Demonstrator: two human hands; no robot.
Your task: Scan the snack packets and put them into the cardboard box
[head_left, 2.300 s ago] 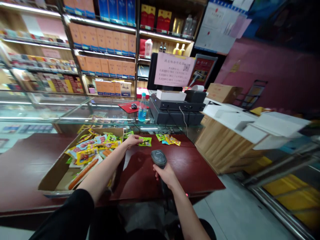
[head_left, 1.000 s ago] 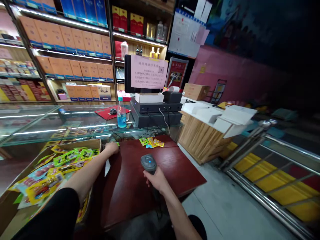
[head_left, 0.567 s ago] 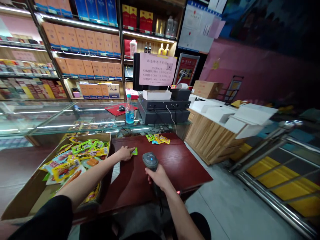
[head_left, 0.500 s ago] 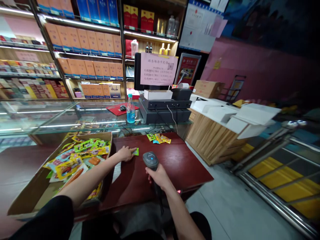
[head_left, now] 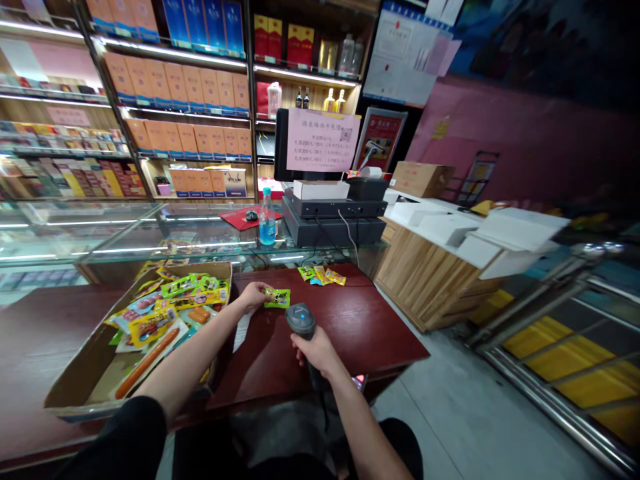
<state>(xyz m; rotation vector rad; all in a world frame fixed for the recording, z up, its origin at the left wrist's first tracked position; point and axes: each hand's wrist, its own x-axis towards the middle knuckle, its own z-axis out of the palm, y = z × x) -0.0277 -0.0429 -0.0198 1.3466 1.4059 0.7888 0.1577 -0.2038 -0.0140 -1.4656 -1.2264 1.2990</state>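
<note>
My left hand [head_left: 256, 295] pinches the left end of a small green snack packet [head_left: 278, 298] at the dark red tabletop. In my right hand [head_left: 320, 350] is a grey handheld barcode scanner [head_left: 301, 320], its head pointing away from me toward the packet and a blue light showing on top. My fingers wrap round its handle, and a cable hangs below. Left of my left arm stands an open cardboard box [head_left: 75, 373] of mixed snack packets, among them a long sausage in a clear wrapper [head_left: 147, 362]. Several green, yellow and blue packets [head_left: 323, 275] lie together farther back on the table.
Behind the table runs a glass counter [head_left: 200, 230] with a blue drink bottle [head_left: 267, 223], a mouse [head_left: 251, 215] and a monitor [head_left: 281, 143] carrying a pink paper sign. A wooden cabinet [head_left: 425, 280] and a metal railing [head_left: 540, 373] stand to the right.
My left hand has gone from fingers lying over the green packet to pinching its left end, and more of the packet now shows. The scanner has hardly moved; the view has shifted slightly.
</note>
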